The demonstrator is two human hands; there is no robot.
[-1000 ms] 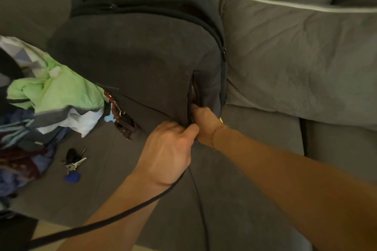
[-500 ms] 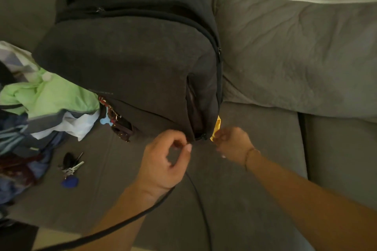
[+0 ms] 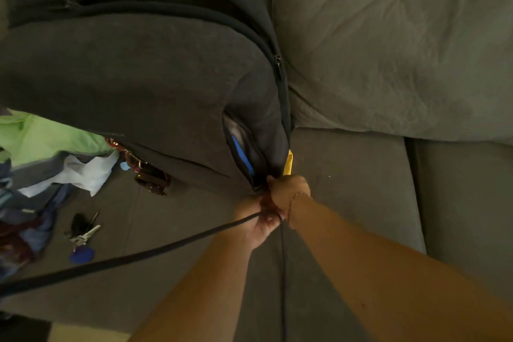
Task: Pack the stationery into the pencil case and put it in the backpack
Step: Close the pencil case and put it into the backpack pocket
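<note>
Sprawling across the upper left of the frame, the dark backpack point(image 3: 133, 78) leaned on a grey sofa point(image 3: 361, 169), whose seat filled the lower half and whose back cushion point(image 3: 388, 44) took the upper right. A side pocket point(image 3: 244, 147) at the backpack's lower right corner gaped open, and inside it showed something pale with a blue strip; this looked like the pencil case, though too little of it was visible to be sure.

Both hands met at the foot of that opening, near the centre of the frame. The right hand point(image 3: 288, 191) was curled tight at the pocket's bottom end, just below a yellow tag point(image 3: 287, 164), probably pinching the zip pull, which the pictures did not show. The left hand point(image 3: 255, 219) lay just beneath it, fingers folded; what it gripped could not be told, since a dark strap point(image 3: 125, 258) ran across it from the lower left.

Judged from this, the zip could snag on the pocket lining or the yellow tag if pulled without the fabric held taut. The bulging contents might also resist closing, and the soft seat gave the bag little support.

At the left edge lay a heap of clothes point(image 3: 41, 153), green and white among them. Below it sat a bunch of keys point(image 3: 82, 233) with a blue fob.
</note>
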